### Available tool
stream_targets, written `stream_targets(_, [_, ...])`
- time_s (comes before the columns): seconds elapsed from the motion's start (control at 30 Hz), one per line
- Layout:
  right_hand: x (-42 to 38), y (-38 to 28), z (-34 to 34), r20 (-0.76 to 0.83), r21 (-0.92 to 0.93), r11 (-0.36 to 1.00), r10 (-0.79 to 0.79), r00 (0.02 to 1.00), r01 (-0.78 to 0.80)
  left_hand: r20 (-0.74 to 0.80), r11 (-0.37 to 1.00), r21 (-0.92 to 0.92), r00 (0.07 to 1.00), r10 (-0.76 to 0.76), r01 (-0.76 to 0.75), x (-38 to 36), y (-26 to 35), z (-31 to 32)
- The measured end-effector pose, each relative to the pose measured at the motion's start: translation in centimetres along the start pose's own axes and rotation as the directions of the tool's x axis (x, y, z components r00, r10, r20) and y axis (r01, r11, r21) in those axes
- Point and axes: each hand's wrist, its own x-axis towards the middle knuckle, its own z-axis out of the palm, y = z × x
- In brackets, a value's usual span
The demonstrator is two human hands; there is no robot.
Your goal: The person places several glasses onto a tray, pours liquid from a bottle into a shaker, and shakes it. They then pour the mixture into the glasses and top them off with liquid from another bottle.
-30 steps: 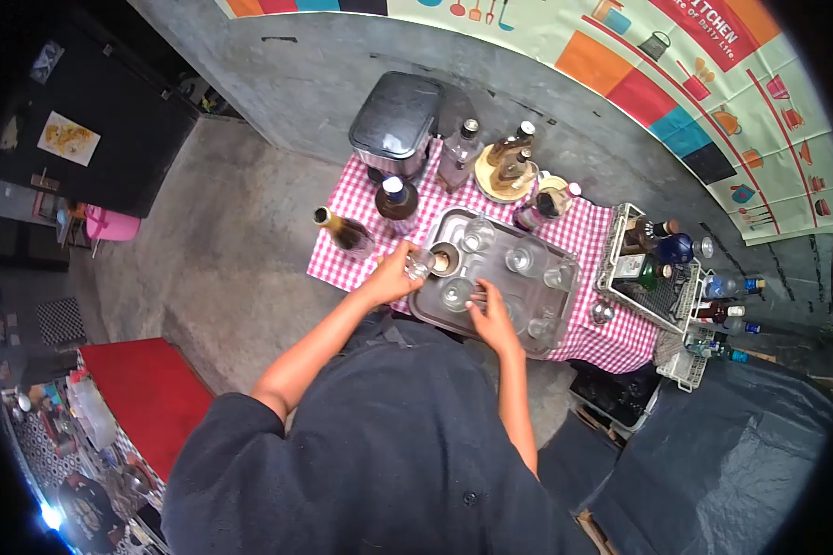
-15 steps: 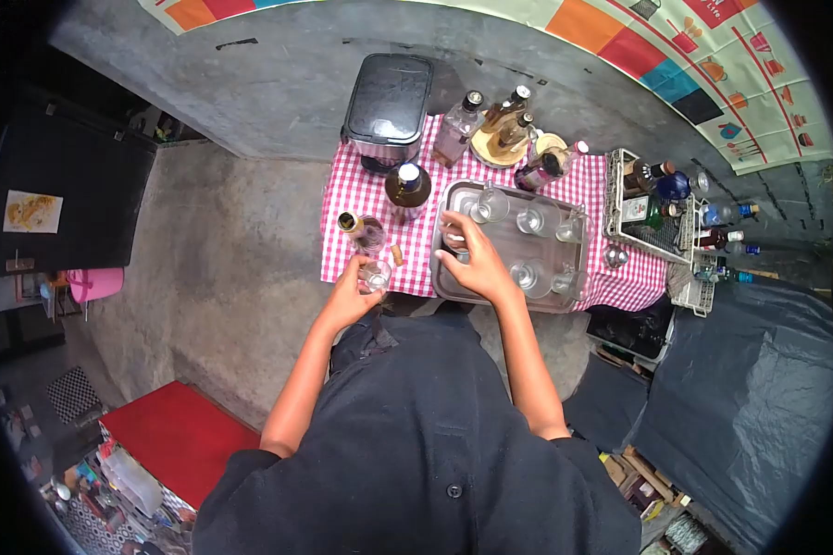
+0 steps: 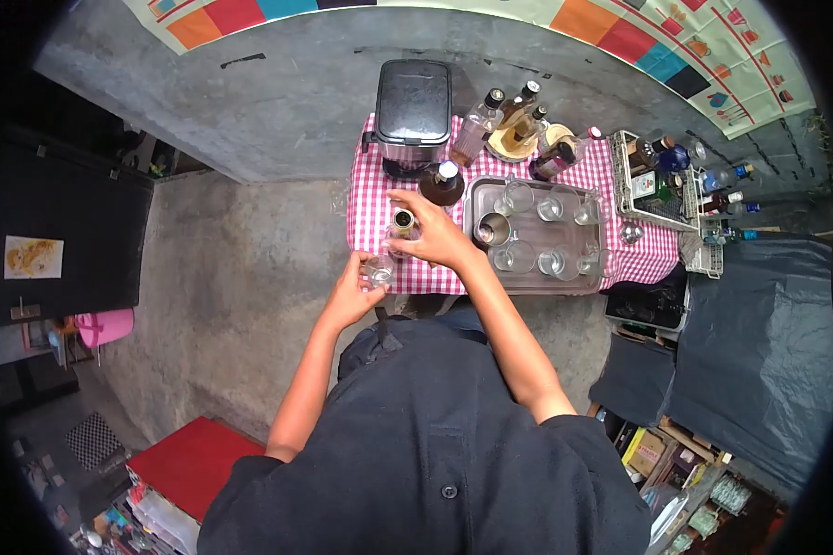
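Note:
My left hand (image 3: 347, 294) is closed around a small clear glass (image 3: 379, 271) near the table's front left edge. Just behind the glass stands an uncorked bottle (image 3: 404, 220), its open mouth facing up. My right hand (image 3: 438, 238) has come around this bottle from the right, thumb and fingers apart on either side of its neck; firm contact is not visible. A dark bottle with a white cap (image 3: 442, 185) stands behind my right hand. To the right, a metal cup (image 3: 492, 229) sits on a tray (image 3: 534, 288) among several clear glasses (image 3: 551, 208).
A black-lidded bin (image 3: 414, 102) stands at the table's back left. Several bottles (image 3: 478, 128) line the back beside a round woven plate (image 3: 502, 148). On the right, a wire basket (image 3: 662, 211) holds more bottles. A red-checked cloth (image 3: 368, 199) covers the table.
My right hand has moved left from over the tray to the open bottle, uncovering the metal cup. My left hand still holds the glass. The view has shifted slightly.

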Motion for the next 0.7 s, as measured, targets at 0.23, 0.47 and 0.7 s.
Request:
stream_targets(0.23, [1.0, 2.4, 2.9, -0.104, 0.171, 0.979, -0.098, 0.990, 0.114, 0.006, 0.995, -0.088, 0.999, 0.051, -0.051, 0.5, -1.1, -1.5])
stream_targets(0.47, [2.2, 1.6, 3.5, -0.109, 0.317, 0.943, -0.069, 0.992, 0.101, 0.018, 0.968, -0.249, 1.000, 0.019, -0.014, 0.2, -0.6, -2.2])
stream_targets(0.7, [2.1, 0.9, 4.0, -0.035, 0.461, 0.883, 0.114, 0.993, -0.085, -0.039, 0.945, -0.316, 0.996, 0.079, -0.087, 0.5, -1.0, -2.6])
